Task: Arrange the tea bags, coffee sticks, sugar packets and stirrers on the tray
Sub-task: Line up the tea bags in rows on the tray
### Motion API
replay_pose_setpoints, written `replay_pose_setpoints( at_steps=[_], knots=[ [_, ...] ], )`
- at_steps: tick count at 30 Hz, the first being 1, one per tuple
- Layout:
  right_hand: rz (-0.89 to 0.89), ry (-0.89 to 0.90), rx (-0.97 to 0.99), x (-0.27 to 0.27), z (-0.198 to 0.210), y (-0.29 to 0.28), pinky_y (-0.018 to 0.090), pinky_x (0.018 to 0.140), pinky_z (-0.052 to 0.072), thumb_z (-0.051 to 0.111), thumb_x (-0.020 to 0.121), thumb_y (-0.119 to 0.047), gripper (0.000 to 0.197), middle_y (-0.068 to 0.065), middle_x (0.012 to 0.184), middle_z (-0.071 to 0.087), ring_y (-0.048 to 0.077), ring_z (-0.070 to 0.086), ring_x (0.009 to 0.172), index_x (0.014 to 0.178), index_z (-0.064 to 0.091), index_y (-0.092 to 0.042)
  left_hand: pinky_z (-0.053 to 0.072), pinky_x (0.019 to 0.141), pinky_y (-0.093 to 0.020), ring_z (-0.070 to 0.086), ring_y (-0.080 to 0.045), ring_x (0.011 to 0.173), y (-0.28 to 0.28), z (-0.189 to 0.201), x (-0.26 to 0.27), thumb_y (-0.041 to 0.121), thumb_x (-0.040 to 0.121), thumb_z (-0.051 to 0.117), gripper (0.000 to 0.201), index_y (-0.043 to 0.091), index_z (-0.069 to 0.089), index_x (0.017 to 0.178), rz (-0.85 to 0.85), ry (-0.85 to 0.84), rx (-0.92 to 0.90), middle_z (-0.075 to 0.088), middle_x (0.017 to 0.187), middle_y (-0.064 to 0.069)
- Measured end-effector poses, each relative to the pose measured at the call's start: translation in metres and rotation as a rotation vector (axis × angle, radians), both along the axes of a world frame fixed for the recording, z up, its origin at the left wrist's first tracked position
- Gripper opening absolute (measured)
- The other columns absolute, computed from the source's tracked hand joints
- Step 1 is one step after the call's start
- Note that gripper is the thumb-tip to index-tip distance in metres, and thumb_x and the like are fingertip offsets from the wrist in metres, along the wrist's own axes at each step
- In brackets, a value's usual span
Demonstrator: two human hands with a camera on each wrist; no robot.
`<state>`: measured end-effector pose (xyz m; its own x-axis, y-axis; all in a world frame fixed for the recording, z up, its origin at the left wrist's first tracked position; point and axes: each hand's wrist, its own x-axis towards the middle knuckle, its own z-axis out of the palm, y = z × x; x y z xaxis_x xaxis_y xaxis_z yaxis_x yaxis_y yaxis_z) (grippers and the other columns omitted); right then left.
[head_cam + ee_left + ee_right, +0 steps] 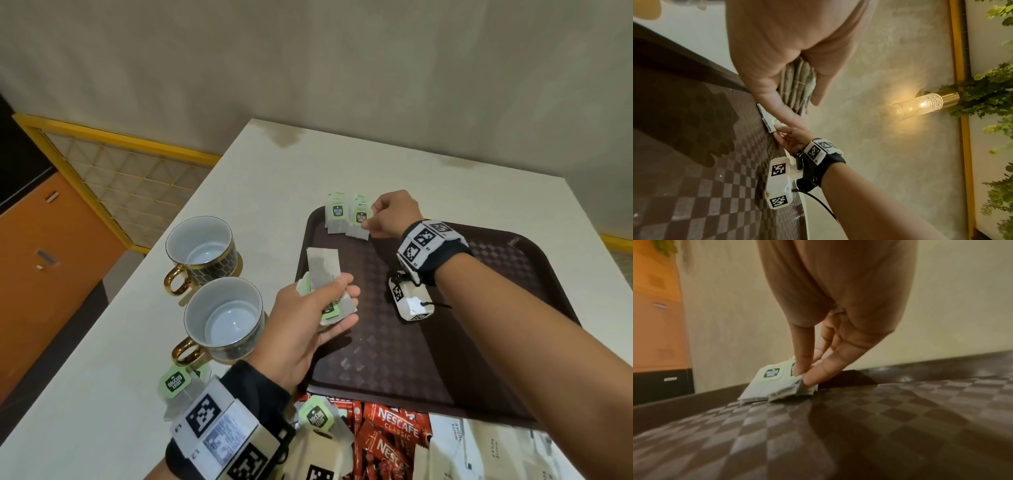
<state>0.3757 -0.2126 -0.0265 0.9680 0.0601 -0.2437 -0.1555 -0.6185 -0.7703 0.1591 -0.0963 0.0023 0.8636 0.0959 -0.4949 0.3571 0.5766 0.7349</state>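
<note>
Head view: brown checkered tray [428, 359] on white table [274, 164], beige wall behind. Right hand [390, 214] pinching tea bag stack [358, 219] at far corner. Left hand [308, 325] gripping spare tea bags [323, 265].

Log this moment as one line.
right hand: pinches tea bags at brown tray corner | left hand: holds more bags

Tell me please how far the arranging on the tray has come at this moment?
Early stage. Done: a few tea bags lean in the tray's far left corner. In hand: the right hand pinches the last one there; the left hand holds several more tea bags. Left: loose tea bags, coffee sticks and sugar packets are on the table. I see no stirrers.
</note>
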Motion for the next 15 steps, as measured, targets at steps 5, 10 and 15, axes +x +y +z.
replay_pose_setpoints(
  at_steps=[5, 10, 15],
  knots=[
    [0.006, -0.041, -0.058, 0.0048, -0.0009, 0.0017, 0.039, 0.065, 0.061, 0.077, 0.074, 0.007, 0.025, 0.013, 0.080, 0.063, 0.025, 0.067, 0.066, 0.074, 0.056, -0.006, 0.060, 0.070, -0.027, 0.073, -0.019, 0.092, 0.0019, -0.0028, -0.0007, 0.019, 0.088, 0.068, 0.028, 0.007, 0.066, 0.113, 0.006, 0.008, -0.001, 0.076, 0.095, -0.010],
    [-0.022, -0.033, -0.026, 0.0073, -0.0039, 0.0031, 0.042, 0.068, 0.062, 0.072, 0.080, 0.006, 0.020, 0.011, 0.071, 0.065, 0.015, 0.066, 0.054, 0.080, 0.055, -0.005, 0.060, 0.069, -0.027, 0.073, -0.018, 0.089, 0.0010, -0.0043, 0.0002, 0.018, 0.087, 0.069, 0.030, 0.006, 0.065, 0.115, 0.013, 0.015, -0.010, 0.076, 0.095, -0.010],
    [-0.041, -0.019, -0.005, 0.0009, -0.0006, 0.0037, 0.046, 0.070, 0.061, 0.083, 0.072, -0.004, 0.031, 0.018, 0.090, 0.067, 0.032, 0.072, 0.076, 0.085, 0.054, -0.006, 0.061, 0.071, -0.028, 0.073, -0.018, 0.089, -0.0001, -0.0048, 0.0004, 0.017, 0.087, 0.068, 0.028, 0.007, 0.066, 0.113, 0.006, 0.021, -0.014, 0.076, 0.094, -0.010]
  ],
)
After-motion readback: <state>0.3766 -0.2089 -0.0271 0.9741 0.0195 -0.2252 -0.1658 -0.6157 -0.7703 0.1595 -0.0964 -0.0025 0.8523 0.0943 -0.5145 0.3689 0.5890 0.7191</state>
